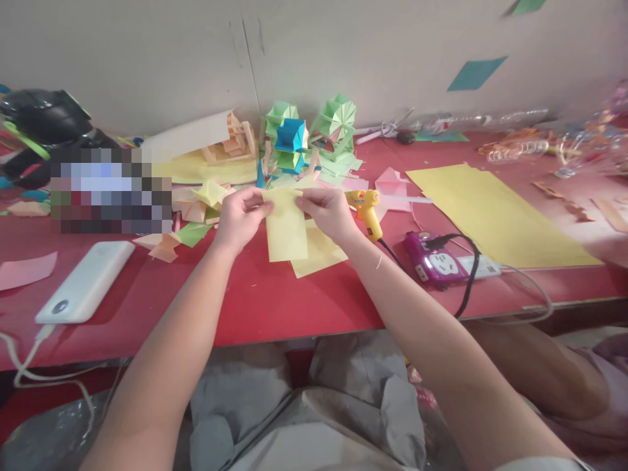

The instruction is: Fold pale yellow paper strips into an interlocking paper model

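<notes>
Yellow paper (287,232) is over the red table (294,311), upper corners pinched by the left hand (238,219) and right hand (330,210); current step appears to be two-handed edge handling; the next move calls for light, even tension

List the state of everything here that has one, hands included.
Left hand: pinching the small yellow paper.
Right hand: pinching its other top corner.
Small yellow paper: held up, hanging down.
Glue gun: lying down; heat can't be told.
Purple power strip: black plug inserted.
White power bank: cable connected; charge unreadable.
Large yellow sheet: spread out.
</notes>
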The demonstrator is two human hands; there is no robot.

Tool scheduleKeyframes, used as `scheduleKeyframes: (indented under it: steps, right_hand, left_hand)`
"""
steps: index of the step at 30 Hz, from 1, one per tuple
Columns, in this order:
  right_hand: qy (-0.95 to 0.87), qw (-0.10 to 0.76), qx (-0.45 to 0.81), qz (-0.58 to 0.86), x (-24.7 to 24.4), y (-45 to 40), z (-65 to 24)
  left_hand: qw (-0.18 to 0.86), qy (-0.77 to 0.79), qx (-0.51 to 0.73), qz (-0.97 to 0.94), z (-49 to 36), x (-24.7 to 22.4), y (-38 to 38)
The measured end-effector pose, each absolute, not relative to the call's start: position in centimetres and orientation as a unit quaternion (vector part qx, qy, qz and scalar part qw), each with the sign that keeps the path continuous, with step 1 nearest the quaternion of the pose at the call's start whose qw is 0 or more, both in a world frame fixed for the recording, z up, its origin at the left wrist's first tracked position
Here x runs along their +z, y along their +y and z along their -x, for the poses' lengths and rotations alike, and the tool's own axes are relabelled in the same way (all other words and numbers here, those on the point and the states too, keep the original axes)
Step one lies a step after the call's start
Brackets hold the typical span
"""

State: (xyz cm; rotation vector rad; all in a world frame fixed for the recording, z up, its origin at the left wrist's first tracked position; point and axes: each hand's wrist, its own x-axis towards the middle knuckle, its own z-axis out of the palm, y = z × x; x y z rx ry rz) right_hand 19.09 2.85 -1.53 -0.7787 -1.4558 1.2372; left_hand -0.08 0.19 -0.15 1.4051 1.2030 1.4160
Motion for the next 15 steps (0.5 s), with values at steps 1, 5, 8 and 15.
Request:
scheduleKeyframes:
  steps: [1,5,8,15]
  right_hand:
    - [-0.609,0.513,0.511,0.325,-1.5,2.9,-19.1]
    - [-0.629,0.522,0.474,0.328,-1.5,2.7,-19.1]
    - [-0.656,0.526,0.438,0.318,-1.5,2.5,-19.0]
    - [-0.731,0.504,0.355,0.294,-1.1,1.7,-19.0]
  left_hand:
    - [0.411,0.471,0.560,-0.544,0.1,-0.1,0.2]
    - [0.450,0.474,0.570,-0.499,0.1,0.2,0.2]
    - [0.477,0.467,0.573,-0.475,0.0,0.6,0.0]
    - [0.445,0.474,0.566,-0.507,0.1,0.1,0.0]
